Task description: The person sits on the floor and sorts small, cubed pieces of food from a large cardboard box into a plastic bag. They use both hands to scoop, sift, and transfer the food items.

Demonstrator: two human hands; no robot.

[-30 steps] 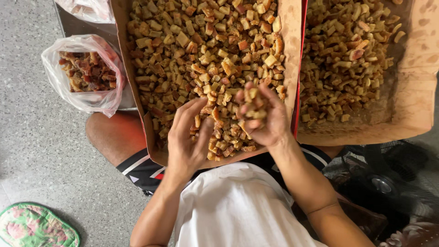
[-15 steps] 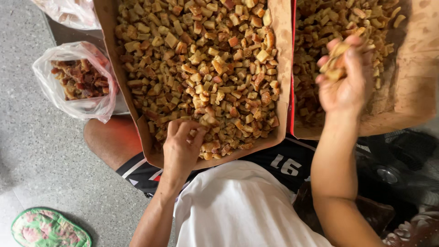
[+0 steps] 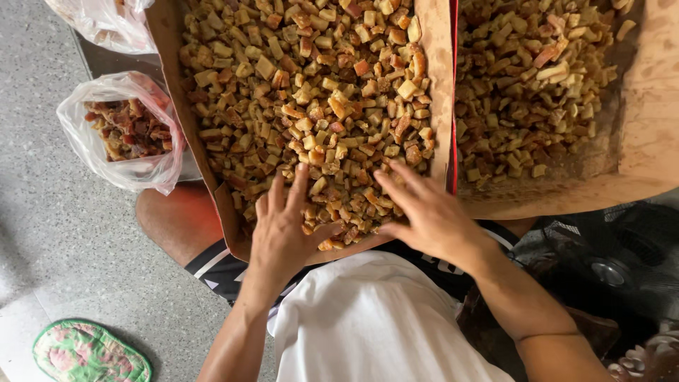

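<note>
My left hand [image 3: 283, 230] lies flat, fingers spread, on a heap of small tan and brown chunks [image 3: 311, 106] at the near end of a cardboard tray [image 3: 435, 85]. My right hand [image 3: 424, 212] rests palm down on the same heap close to the tray's near right corner, fingers apart and holding nothing. A second cardboard tray [image 3: 651, 127] to the right holds more of the same chunks [image 3: 530, 85].
A clear plastic bag [image 3: 124, 131] with darker reddish pieces sits left of the tray on the speckled floor [image 3: 56, 233]. Another plastic bag [image 3: 106, 21] is at the top left. A green flowered pad [image 3: 88, 354] lies at the bottom left. A black fan [image 3: 615, 269] stands at the lower right.
My right hand, which had carried a handful over the right tray, has come back empty onto the left tray's heap. My left hand has flattened out on the chunks.
</note>
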